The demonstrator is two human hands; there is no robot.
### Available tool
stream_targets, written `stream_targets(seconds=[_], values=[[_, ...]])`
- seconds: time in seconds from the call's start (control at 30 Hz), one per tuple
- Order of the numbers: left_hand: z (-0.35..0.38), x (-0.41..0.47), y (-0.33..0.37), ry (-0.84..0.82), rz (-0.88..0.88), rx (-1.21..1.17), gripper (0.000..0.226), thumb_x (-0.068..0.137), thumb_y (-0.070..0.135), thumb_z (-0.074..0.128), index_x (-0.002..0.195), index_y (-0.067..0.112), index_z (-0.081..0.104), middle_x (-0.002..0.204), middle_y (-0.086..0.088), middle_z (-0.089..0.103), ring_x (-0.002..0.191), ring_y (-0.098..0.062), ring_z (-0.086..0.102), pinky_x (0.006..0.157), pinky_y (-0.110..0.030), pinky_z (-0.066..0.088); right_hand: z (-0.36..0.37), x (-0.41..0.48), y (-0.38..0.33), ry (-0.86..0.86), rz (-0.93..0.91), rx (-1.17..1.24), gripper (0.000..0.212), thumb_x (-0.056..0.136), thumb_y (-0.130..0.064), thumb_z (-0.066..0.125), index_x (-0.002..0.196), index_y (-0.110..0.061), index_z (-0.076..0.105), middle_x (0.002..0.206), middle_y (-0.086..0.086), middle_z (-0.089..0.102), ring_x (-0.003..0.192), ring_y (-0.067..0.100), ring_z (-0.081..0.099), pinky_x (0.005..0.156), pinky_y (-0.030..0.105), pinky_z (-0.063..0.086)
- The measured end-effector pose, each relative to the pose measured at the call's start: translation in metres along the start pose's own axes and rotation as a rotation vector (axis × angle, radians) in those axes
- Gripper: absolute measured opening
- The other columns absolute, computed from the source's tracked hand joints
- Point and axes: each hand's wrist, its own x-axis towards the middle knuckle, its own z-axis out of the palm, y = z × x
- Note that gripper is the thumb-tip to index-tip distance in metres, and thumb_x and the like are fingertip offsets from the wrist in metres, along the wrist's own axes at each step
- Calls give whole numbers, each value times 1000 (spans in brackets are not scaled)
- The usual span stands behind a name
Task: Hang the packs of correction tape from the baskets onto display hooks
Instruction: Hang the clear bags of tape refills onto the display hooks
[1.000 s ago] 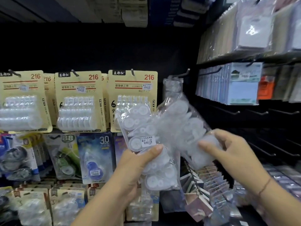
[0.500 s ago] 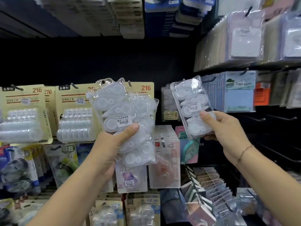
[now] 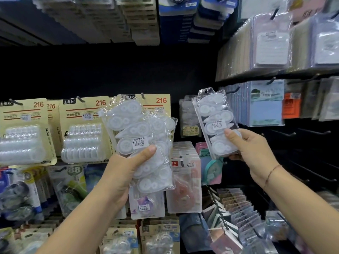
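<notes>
My left hand (image 3: 126, 173) grips a stack of clear packs of white correction tape (image 3: 139, 136), thumb across the front below a price sticker. My right hand (image 3: 251, 153) holds a single clear pack of correction tape (image 3: 214, 121) upright by its lower end, its punched hanging hole at the top. That pack stands just right of a few like packs hanging on a display hook (image 3: 189, 114) against the black back panel. No basket is in view.
Yellow "216" cards (image 3: 82, 114) hang on hooks at the left. Other correction tape cards (image 3: 185, 186) hang below the hands. Sticky-note pads (image 3: 266, 105) fill the right-hand rack, with bare black hooks (image 3: 311, 132) under them. Small notebooks (image 3: 236, 209) sit at the lower right.
Both hands have risen with their packs. The right hand has drawn its single pack away from the left hand's stack and turned it upright near the hook with the hanging clear packs.
</notes>
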Motion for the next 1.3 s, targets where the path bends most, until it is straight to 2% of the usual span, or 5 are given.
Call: stream_targets(seconds=[0.13,0.77,0.97,1.13,1.3], values=[[4,-1,4,-3,-3,-11,36,69,17,75,105,13,73,93,-1,78,81,-14,75,55,-20,56,0,0,-1,12,4,5,18,91,-24,63,88,-8,69,74,2,70,53,2,63,45,16,48],[5,-1,5,13,10,-23,43,67,17,76,109,10,73,95,-2,78,83,-14,75,57,-18,55,7,5,0,32,38,-37,27,89,-29,66,92,-3,70,83,10,71,62,13,62,51,22,49],[6,7,7,5,14,-29,38,69,17,75,106,14,73,94,-1,78,85,-14,75,57,-18,55,32,47,31,13,199,-16,22,93,-32,63,89,-10,66,83,5,66,61,12,59,42,16,46],[3,23,9,-1,45,-35,32,65,19,75,97,19,74,91,1,78,81,-14,75,57,-22,57,73,109,68,13,415,20,35,93,-43,60,113,-14,60,109,8,62,82,18,58,37,16,45],[-1,36,11,-40,68,-67,30,65,17,74,95,21,74,92,1,78,83,-14,75,60,-24,60,100,154,88,44,548,37,45,93,-44,59,123,-10,54,92,5,57,65,14,48,49,26,41]])
